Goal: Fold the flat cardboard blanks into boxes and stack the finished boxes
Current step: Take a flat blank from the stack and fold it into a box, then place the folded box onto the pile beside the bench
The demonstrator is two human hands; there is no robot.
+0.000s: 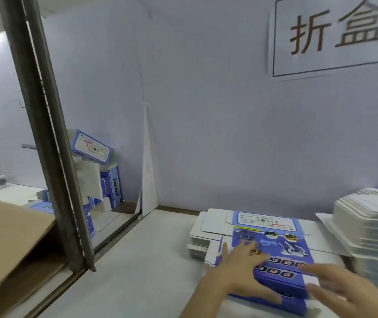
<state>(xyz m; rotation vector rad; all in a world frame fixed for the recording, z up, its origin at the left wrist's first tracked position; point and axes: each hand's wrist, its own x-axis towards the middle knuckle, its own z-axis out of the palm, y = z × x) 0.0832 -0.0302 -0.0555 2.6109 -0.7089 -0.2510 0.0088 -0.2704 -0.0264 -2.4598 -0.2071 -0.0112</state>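
Note:
A flat blue printed cardboard blank [275, 246] lies on top of a low pile of blanks [203, 239] on the white table, near me. My left hand [241, 269] rests flat on the blank's left part, fingers spread, thumb along its near edge. My right hand [344, 288] hovers over the blank's right near corner with fingers straight; whether it touches the blank I cannot tell. Finished blue boxes [96, 166] are heaped at the back left, behind the metal post.
A tall stack of white blanks [374, 228] stands at the right edge. A grey metal post [52, 143] slants down the left side. A brown carton [6, 239] sits at the far left. A paper sign [335, 35] hangs on the white back wall.

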